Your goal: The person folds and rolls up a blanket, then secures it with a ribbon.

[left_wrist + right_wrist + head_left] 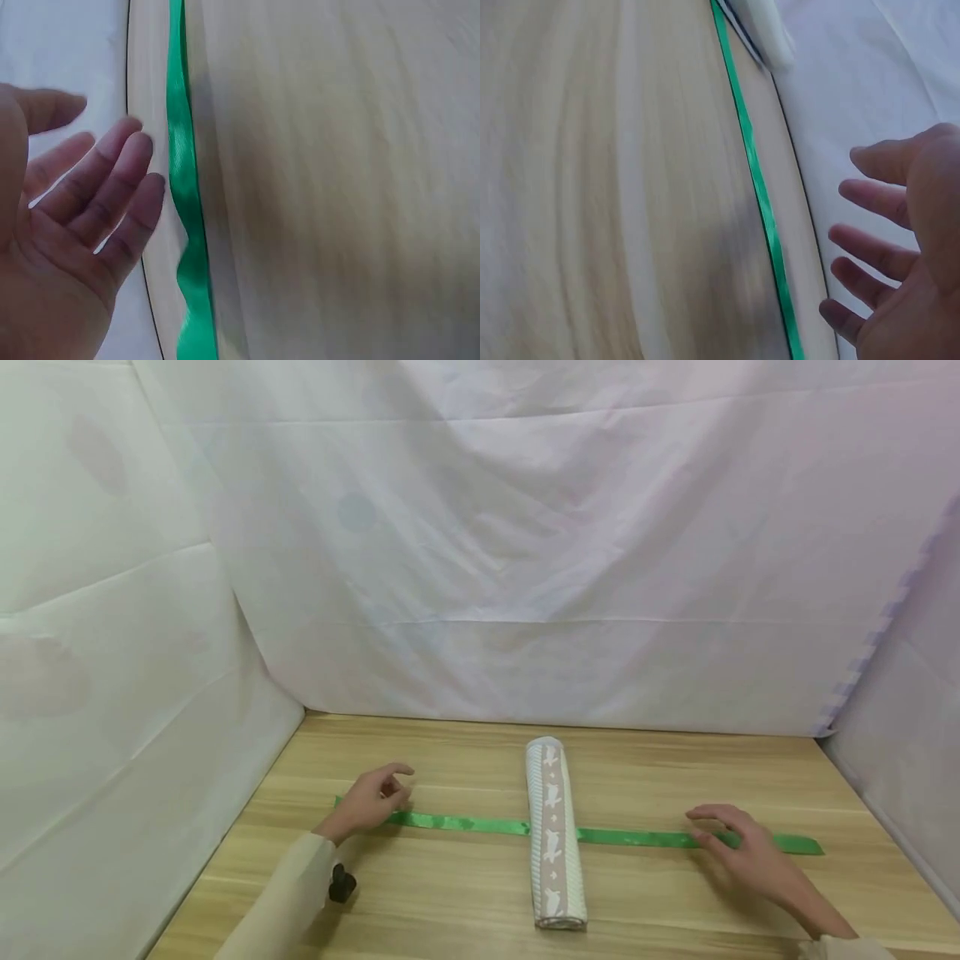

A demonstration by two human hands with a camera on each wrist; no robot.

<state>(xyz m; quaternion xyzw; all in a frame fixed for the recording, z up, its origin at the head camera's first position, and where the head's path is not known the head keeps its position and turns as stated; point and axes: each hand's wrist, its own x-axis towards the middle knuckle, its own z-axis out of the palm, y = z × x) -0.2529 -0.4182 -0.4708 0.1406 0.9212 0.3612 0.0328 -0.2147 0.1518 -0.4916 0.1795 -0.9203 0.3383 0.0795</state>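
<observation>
A rolled towel (555, 835) with a brown band of white animal figures lies lengthwise at the middle of the table. A green ribbon (472, 824) runs crosswise and passes beneath the roll, sticking out on both sides. Over the ribbon's left part hovers my left hand (371, 799), fingers loosely bent, holding nothing. My right hand (750, 852) is above the right part of the ribbon, its fingers spread and relaxed with nothing in them. In the left wrist view the ribbon (184, 150) looks wavy; in the right wrist view the ribbon (754, 161) runs straight.
The wooden table (450, 902) is bordered by a white cloth backdrop (487, 568) behind and cloth at both sides. A small black object (342, 883) shows beside my left sleeve (292, 893).
</observation>
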